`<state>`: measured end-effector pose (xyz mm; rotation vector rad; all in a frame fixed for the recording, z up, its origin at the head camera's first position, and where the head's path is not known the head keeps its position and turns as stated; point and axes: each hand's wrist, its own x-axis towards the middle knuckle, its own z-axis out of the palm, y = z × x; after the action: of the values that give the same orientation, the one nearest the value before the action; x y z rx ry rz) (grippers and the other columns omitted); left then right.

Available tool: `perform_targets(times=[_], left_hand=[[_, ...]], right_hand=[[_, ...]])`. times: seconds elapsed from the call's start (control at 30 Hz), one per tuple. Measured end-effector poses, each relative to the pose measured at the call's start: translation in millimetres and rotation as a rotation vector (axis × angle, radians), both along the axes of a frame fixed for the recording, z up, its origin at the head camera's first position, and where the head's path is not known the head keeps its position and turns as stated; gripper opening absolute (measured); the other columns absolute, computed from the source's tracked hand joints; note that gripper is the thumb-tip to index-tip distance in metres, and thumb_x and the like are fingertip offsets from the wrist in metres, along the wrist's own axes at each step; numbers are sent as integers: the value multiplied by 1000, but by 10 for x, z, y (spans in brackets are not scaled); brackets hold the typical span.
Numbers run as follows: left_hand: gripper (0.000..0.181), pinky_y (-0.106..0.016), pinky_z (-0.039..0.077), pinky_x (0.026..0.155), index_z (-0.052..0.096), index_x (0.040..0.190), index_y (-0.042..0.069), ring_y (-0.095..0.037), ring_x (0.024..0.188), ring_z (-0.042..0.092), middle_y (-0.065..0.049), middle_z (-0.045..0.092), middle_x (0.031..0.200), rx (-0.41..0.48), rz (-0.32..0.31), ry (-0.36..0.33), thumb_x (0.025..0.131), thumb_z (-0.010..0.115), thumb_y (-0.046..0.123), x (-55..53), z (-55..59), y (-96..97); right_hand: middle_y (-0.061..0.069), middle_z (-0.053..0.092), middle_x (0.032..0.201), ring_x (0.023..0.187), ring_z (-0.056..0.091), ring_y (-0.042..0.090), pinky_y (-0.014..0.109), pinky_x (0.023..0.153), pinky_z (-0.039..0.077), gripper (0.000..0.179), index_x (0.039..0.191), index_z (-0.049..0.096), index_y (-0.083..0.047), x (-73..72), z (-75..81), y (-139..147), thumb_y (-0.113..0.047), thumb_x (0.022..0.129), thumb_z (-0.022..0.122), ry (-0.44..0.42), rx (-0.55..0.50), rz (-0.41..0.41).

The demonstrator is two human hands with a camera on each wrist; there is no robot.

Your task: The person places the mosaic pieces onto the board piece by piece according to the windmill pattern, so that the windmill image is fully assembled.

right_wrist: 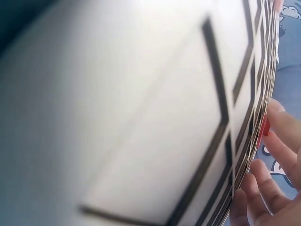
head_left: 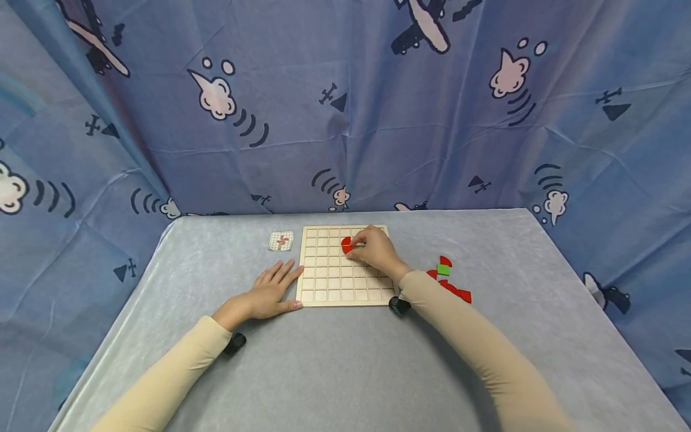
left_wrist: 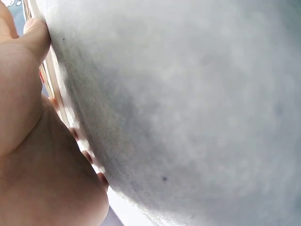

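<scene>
A square wooden grid board (head_left: 345, 294) lies on the grey-covered table. My left hand (head_left: 268, 292) rests flat with fingers spread, its thumb and fingertips at the board's left edge. Over the board's upper right part, my right hand (head_left: 375, 249) pinches a small red piece (right_wrist: 266, 126) between thumb and index finger, down at the grid. Red quarter-round pieces (head_left: 346, 246) show beside those fingertips on the board; the fingers partly hide them. Left of the board's top corner lies a small card (head_left: 281, 241) printed with a grid and a red pinwheel-like figure.
Right of the board, partly behind the right forearm, lie several loose red pieces (head_left: 445, 261) and a green square piece (head_left: 443, 270). A patterned blue curtain (head_left: 345, 120) hangs behind the table's far edge. Each wrist wears a small black camera (head_left: 234, 344).
</scene>
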<state>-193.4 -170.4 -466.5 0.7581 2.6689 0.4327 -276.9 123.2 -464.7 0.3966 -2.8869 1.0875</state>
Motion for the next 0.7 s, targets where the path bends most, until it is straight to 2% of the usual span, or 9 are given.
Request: perform_targets(times=[0.7], left_hand=[[82,-67,9,120,13,161,14,-45,154,0,-18,2,168,15,-1,-9,98,55,47,1,-3,-14]], right_hand=[[9,68,103,97,61,25,41,90,51,24,97,78,-10,33,5,-35,-22,78,85,8,48,-8]])
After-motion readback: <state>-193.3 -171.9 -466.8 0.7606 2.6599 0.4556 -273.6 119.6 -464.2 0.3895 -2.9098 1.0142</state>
